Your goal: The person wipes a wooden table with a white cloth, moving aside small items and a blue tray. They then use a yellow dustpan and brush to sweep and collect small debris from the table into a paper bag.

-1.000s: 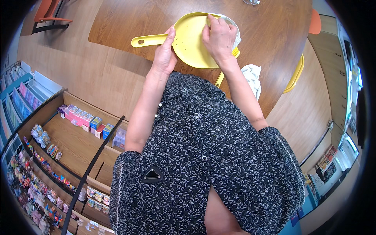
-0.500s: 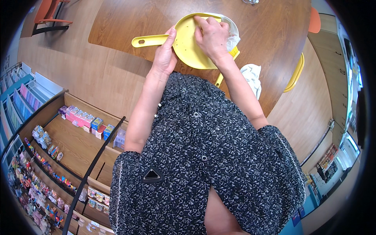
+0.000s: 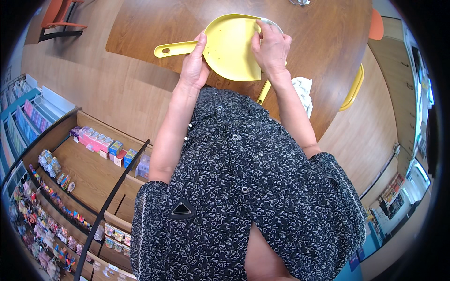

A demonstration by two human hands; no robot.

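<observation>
Since the earlier frames the right hand [image 3: 272,47] has been slid a little toward the middle of the yellow dustpan [image 3: 232,47], and more of a white cloth has been covered by its palm. The hand is curled over the pan's far edge, with only a sliver of that cloth [image 3: 272,22] showing beyond the fingers (whether it is gripped or merely pressed cannot be told). The left hand [image 3: 196,65] is laid flat, fingers extended, against the pan's near rim where the handle [image 3: 176,48] joins it, steadying rather than clasping.

The dustpan is held tilted above the round wooden table [image 3: 318,28]. It is judged to be light, stiff moulded plastic, smooth and somewhat slippery; the handle or the rim is the best place for a hold. Nothing is seen lying in the pan.

A second white cloth [image 3: 302,89] is lying at the table's edge, beside a yellow chair [image 3: 355,86]. Shelves of small coloured packets [image 3: 101,143] are seen well apart to the left.
</observation>
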